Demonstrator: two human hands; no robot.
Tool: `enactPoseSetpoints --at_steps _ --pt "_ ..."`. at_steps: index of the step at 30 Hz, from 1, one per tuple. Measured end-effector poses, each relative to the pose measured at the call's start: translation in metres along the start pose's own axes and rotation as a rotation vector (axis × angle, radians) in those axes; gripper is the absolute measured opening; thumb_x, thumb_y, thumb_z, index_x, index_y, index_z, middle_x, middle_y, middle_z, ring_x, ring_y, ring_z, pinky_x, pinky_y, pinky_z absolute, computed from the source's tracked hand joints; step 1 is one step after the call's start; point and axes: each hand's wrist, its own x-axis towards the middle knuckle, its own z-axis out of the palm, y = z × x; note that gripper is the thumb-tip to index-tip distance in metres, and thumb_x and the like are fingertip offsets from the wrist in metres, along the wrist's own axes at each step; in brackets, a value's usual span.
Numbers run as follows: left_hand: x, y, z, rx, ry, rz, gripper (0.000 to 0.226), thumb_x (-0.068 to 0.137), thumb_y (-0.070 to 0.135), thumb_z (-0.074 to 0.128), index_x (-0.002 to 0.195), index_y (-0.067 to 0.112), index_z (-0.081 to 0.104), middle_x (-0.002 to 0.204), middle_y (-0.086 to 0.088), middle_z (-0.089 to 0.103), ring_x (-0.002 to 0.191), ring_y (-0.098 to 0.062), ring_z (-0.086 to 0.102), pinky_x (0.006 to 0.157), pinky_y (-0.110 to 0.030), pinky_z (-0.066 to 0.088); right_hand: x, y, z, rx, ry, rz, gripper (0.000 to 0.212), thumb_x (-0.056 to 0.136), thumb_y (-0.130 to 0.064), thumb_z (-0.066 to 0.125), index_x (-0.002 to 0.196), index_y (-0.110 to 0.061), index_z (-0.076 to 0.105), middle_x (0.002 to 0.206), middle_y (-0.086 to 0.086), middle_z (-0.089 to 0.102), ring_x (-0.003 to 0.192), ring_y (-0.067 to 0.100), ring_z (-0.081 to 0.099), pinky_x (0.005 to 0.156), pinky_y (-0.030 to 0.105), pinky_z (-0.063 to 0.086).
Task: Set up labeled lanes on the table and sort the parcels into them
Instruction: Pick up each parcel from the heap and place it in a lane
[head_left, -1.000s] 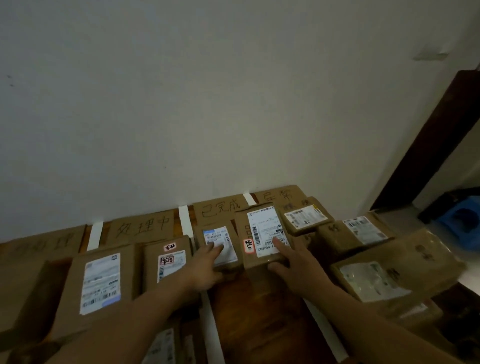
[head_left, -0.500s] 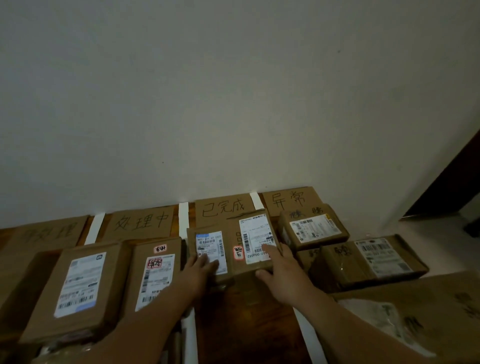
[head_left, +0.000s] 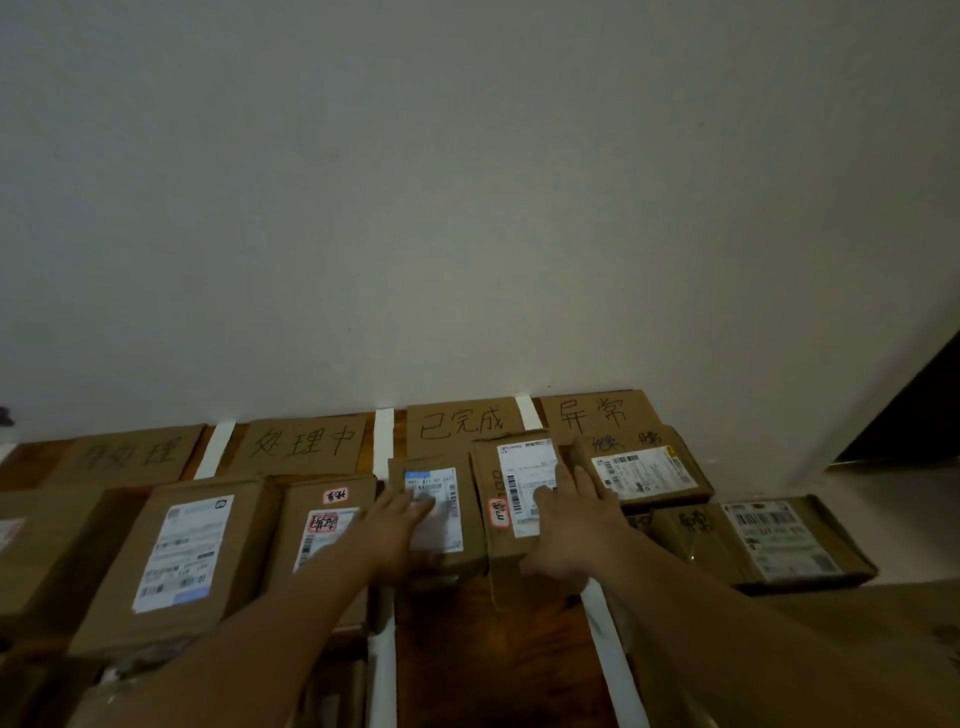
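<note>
The left hand (head_left: 397, 527) rests flat, fingers straight, on a small parcel (head_left: 460, 519); the right hand (head_left: 574, 525) presses flat on the taller parcel (head_left: 511, 488) beside it.

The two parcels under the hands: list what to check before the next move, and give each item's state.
1. Left hand flat on the small parcel: ok.
2. Right hand flat on the taller parcel: ok.
3. Both shipping labels face up: ok.
4. 已完成 sign characters readable: ok.
5. Taller parcel inside the right tape strip: cannot tell, the hand covers that edge.
6. Both parcels belong in this lane: cannot tell, the print is too small.
</note>
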Motion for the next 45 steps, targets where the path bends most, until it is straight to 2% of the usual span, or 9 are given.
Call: enactPoseSetpoints --at_steps 4,10,12,15,23,27,31,35,45 --pt "-0.030 -0.019 -0.028 -0.118 0.108 -0.091 0.079 0.088 0.051 0.053 0.150 0.031 0.007 0.159 -0.003 0.005 0.145 -0.029 -0.005 0.115 -0.051 0.007 -0.001 -0.025 -0.027 0.005 0.091 -0.119 0.087 0.082 -0.065 0.048 0.150 -0.022 0.015 0.158 0.013 0.008 0.144 0.035 0.003 0.113 0.056 0.009" --pt "-0.124 -0.090 -0.072 -0.122 0.264 -0.231 0.076 0.090 0.052 0.050 0.150 0.026 0.013 0.159 -0.004 0.004 0.145 -0.025 -0.002 0.116 -0.041 0.008 -0.024 -0.128 -0.070 0.129 0.179 -0.355 0.081 0.078 -0.068 0.052 0.143 -0.023 0.033 0.147 0.009 0.037 0.132 0.029 0.036 0.103 0.042 0.037" --pt "-0.172 -0.119 -0.080 -0.183 0.338 -0.283 0.077 0.089 0.049 0.053 0.150 0.026 0.012 0.159 -0.003 0.005 0.145 -0.025 -0.002 0.115 -0.037 0.006 -0.037 -0.175 -0.077 0.221 0.184 -0.449 0.074 0.080 -0.062 0.056 0.141 -0.024 0.038 0.144 0.008 0.041 0.128 0.027 0.043 0.100 0.035 0.037" --pt "-0.255 -0.170 -0.083 -0.181 0.387 -0.345 0.074 0.090 0.043 0.055 0.149 0.020 0.018 0.158 -0.004 0.010 0.145 -0.023 0.003 0.115 -0.034 0.005 -0.061 -0.259 -0.078 0.235 0.148 -0.562 0.072 0.084 -0.055 0.056 0.145 -0.023 0.033 0.148 0.006 0.037 0.130 0.025 0.041 0.102 0.033 0.035" --pt "-0.465 -0.308 -0.084 -0.393 0.473 -0.631 0.076 0.089 0.042 0.059 0.149 0.025 0.016 0.158 -0.009 0.008 0.145 -0.029 0.001 0.115 -0.037 0.008 -0.138 -0.486 -0.059 0.094 0.179 -0.761 0.070 0.087 -0.050 0.057 0.146 -0.021 0.031 0.151 0.006 0.035 0.134 0.025 0.037 0.106 0.029 0.030" --pt "-0.538 -0.364 -0.067 -0.466 0.506 -0.720 0.078 0.087 0.044 0.061 0.149 0.032 0.015 0.159 -0.003 0.006 0.145 -0.026 -0.001 0.115 -0.039 0.012 -0.166 -0.572 -0.051 0.068 0.141 -0.853 0.058 0.087 -0.047 0.056 0.137 -0.019 0.045 0.144 0.008 0.044 0.126 0.026 0.045 0.098 0.031 0.037" --pt "-0.586 -0.421 -0.049 -0.562 0.491 -0.796 0.078 0.087 0.046 0.059 0.149 0.034 0.014 0.159 -0.002 0.005 0.145 -0.027 -0.003 0.116 -0.043 0.009 -0.166 -0.646 -0.040 0.029 0.110 -0.915 0.067 0.085 -0.051 0.057 0.143 -0.023 0.037 0.147 0.005 0.041 0.127 0.023 0.044 0.103 0.033 0.039" --pt "-0.617 -0.481 -0.029 -0.636 0.449 -0.886 0.079 0.086 0.048 0.059 0.148 0.037 0.012 0.159 -0.002 0.003 0.144 -0.029 -0.004 0.115 -0.046 0.008 -0.148 -0.715 -0.032 -0.024 0.092 -0.939 0.077 0.088 -0.052 0.055 0.150 -0.018 0.024 0.155 0.007 0.026 0.139 0.024 0.029 0.112 0.034 0.027" --pt "-0.642 -0.670 -0.050 -0.669 0.495 -0.971 0.075 0.088 0.040 0.058 0.148 0.033 0.014 0.158 -0.004 0.006 0.145 -0.028 -0.001 0.117 -0.049 0.010 -0.070 -0.915 -0.032 0.097 0.032 -0.946 0.073 0.089 -0.050 0.056 0.148 -0.020 0.026 0.151 0.006 0.032 0.135 0.025 0.036 0.108 0.034 0.032"
